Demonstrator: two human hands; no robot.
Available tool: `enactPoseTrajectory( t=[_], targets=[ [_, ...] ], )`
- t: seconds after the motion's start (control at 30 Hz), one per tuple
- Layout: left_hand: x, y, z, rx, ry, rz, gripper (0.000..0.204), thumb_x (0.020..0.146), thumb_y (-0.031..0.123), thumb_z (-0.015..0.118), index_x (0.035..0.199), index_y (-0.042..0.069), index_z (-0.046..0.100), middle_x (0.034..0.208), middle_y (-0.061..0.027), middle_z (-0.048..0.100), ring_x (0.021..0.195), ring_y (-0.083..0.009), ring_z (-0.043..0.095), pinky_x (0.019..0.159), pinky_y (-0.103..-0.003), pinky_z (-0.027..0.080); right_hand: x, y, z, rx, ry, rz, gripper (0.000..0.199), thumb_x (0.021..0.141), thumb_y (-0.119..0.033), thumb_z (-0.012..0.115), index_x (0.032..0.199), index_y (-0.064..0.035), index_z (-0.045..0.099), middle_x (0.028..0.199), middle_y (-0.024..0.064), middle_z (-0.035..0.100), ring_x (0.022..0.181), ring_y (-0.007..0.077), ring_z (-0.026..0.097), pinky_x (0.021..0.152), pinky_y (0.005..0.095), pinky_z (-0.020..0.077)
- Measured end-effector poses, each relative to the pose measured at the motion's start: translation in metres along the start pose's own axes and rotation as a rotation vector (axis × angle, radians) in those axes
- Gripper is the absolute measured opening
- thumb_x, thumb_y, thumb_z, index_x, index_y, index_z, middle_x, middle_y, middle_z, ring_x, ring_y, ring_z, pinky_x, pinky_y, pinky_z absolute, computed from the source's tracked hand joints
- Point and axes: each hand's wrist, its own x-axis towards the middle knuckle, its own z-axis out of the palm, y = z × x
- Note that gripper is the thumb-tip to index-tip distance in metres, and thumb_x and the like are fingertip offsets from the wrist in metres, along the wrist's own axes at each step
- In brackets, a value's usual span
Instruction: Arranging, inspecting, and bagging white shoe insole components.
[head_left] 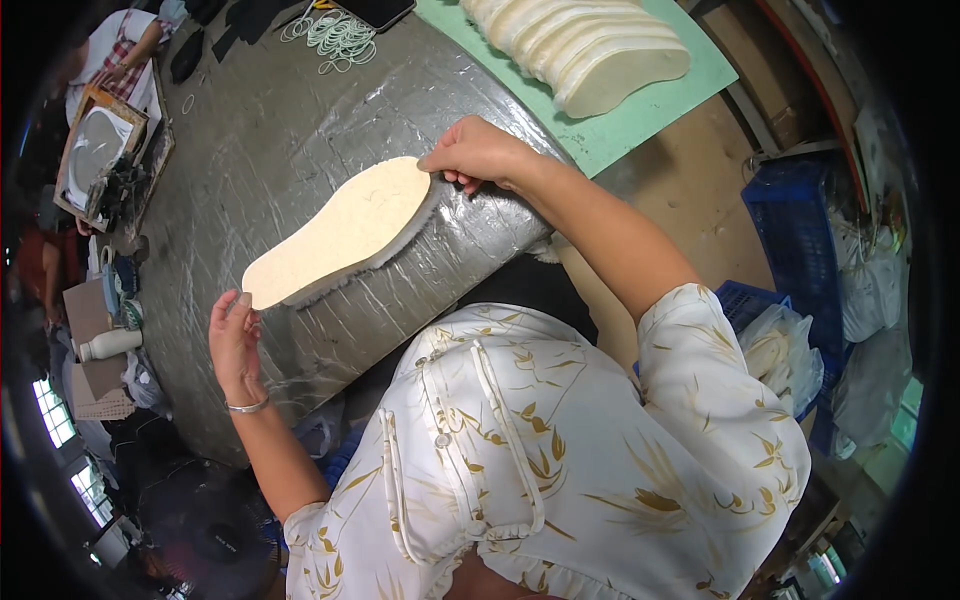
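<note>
A cream insole with a grey fluffy underside is stretched between my two hands above the grey table. My left hand pinches its narrower end, thumb on the smooth face. At the wider end, my right hand grips the rim between thumb and fingers. The smooth cream face is turned up, and the fleece shows only along the edge nearest me. A silvery bangle sits on my left wrist.
The table has a shiny, creased covering. A row of stacked pale insoles lies on a green board at the far right. White cord loops rest at the back. Blue crates stand right; a person is far left.
</note>
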Motion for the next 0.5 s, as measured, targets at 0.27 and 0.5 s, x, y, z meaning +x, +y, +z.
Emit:
enactPoseTrajectory(
  t=[0.27,0.5],
  targets=[
    [0.0027,-0.0033,-0.0041,0.013,0.004,0.001,0.038,0.088,0.018,0.077,0.117,0.009,0.055,0.08,0.0015,0.064,0.068,-0.0068,0.059,0.054,-0.019,0.04,0.0005,-0.0029,0.0055,-0.042,0.028,-0.007,0.024,0.082,-0.019,0.075,0.076,0.0032,0.066,0.061,0.0031,0.056,0.045,0.0102,0.05,0.037,0.0252,0.0444],
    [0.0023,-0.0039,-0.0012,0.026,0.007,-0.004,0.039,0.087,0.018,0.077,0.118,0.008,0.055,0.081,0.0022,0.063,0.068,-0.0062,0.058,0.056,-0.02,0.039,0.0007,-0.0041,0.0066,-0.095,0.045,-0.005,0.025,0.082,-0.019,0.075,0.074,0.0024,0.064,0.06,0.0044,0.056,0.043,0.0117,0.051,0.038,0.0265,0.044]
  ],
)
